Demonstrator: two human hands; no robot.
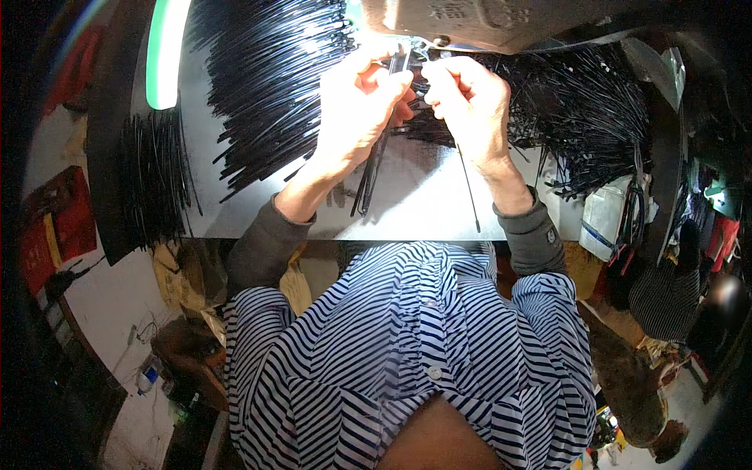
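Note:
Side by side under the bright light, both of my hands work close to the machine's front edge. My left hand [350,110] is closed around a few straight black wires [372,176], whose lower ends slant down over the pale metal tabletop [415,188]. Pinched fingers of my right hand [478,106] grip a single thin black wire [468,184]; it trails below the hand to a small dark tip. Glare blurs the upper ends of the wires near my fingertips.
A brown metal machine housing [501,23] overhangs the far side. Large heaps of black wires lie left [274,86] and right [603,133], with a smaller bundle [153,180] at the far left. A white container [603,219] stands by the right edge; a glowing lamp [166,55] hangs upper left.

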